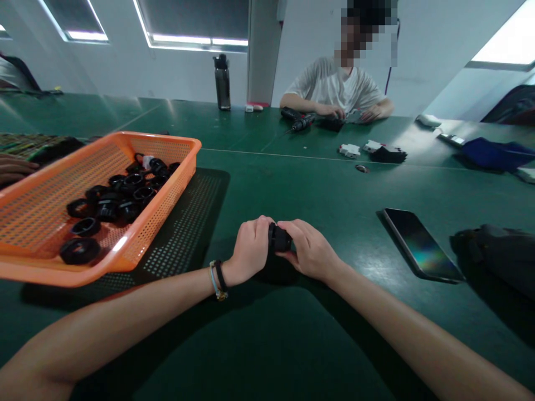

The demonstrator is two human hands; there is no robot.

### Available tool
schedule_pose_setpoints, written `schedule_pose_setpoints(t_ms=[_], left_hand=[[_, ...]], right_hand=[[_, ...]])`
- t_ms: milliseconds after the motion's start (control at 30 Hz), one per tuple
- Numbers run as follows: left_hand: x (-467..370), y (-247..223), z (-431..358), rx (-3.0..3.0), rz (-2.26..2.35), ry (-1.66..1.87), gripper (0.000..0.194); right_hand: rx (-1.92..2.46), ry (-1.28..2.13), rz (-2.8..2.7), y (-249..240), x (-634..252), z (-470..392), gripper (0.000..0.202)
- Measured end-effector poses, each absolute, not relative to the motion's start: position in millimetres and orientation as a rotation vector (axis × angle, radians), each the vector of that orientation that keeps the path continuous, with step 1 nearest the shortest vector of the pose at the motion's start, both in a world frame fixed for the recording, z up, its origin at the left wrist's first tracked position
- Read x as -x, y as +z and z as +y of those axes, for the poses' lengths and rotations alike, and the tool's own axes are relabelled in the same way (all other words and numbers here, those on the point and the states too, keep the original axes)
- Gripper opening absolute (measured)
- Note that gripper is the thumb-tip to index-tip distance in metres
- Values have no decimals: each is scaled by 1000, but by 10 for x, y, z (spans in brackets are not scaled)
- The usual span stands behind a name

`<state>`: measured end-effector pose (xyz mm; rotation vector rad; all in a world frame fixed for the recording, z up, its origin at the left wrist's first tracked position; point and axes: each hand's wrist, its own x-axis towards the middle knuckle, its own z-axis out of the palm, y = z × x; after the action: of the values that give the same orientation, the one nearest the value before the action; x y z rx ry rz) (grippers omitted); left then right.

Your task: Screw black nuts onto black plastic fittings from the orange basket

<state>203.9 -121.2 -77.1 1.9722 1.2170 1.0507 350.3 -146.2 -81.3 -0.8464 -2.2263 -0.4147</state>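
Between my two hands is a black plastic fitting (pixel 281 238), ribbed or faceted on its outside, held just above the green table (pixel 267 334). My left hand (pixel 251 248) is closed round its left end, the fingers curled over and hiding that part. With thumb and fingers, my right hand (pixel 311 248) grips the fitting's right end. Left of my hands stands an orange perforated basket (pixel 156 225) with several black ring-shaped and nut-like plastic parts (pixel 107 207) in it.
A phone (pixel 420 245) and a dark cloth item (pixel 497 256) lie to the right. Across the table, a person (pixel 343 89) handles a dark object near a power drill (pixel 301 120). A bottle (pixel 223 83) stands at the back; small white parts (pixel 349 150) lie right of centre.
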Motion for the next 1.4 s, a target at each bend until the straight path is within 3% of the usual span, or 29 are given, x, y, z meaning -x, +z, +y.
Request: schedule_pose_setpoints(t_ms=[233, 833, 1400], left_hand=[[-2050, -779, -1194, -1777, 1099, 1161, 43], [-2024, -727, -1121, -1964, 1162, 1087, 45], [-2103, -710, -1082, -1907, 1129, 1048, 33]], right_hand=[[955, -338, -2148, -839, -3452, -1501, 39], [1362, 185, -1807, -861, -3237, -1626, 36], [1328, 334, -1556, -859, -3253, -1371, 31]])
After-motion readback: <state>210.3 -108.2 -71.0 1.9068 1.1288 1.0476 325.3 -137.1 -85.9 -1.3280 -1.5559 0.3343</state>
